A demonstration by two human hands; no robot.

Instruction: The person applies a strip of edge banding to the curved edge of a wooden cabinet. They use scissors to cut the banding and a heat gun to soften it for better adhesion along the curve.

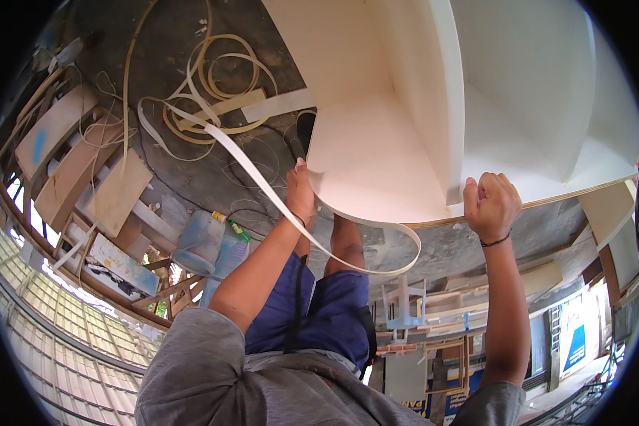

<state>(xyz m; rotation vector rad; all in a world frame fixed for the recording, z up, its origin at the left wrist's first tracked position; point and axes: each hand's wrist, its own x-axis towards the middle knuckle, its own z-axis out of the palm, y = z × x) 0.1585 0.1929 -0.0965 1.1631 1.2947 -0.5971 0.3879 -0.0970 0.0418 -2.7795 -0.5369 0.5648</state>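
Observation:
A large white cabinet [376, 163] with inner dividers lies in front of me. At its near left corner, my left hand [300, 190] is closed on a strip of edge banding [397, 268], its fingers partly hidden. From there the pale strip bows out in a loose loop toward me, then passes over my left forearm to coils on the floor. My right hand [491, 206] is a fist against the cabinet's near edge, right of a divider, knuckles up. Whatever may be inside that fist is hidden.
Tangled coils of banding [227, 78] lie on the dark floor at the far left. Wooden boards [67, 170] lean along the left side. A blue bucket [200, 241] and a green bottle [240, 231] stand near my legs. A pale blue stool [405, 305] is behind me.

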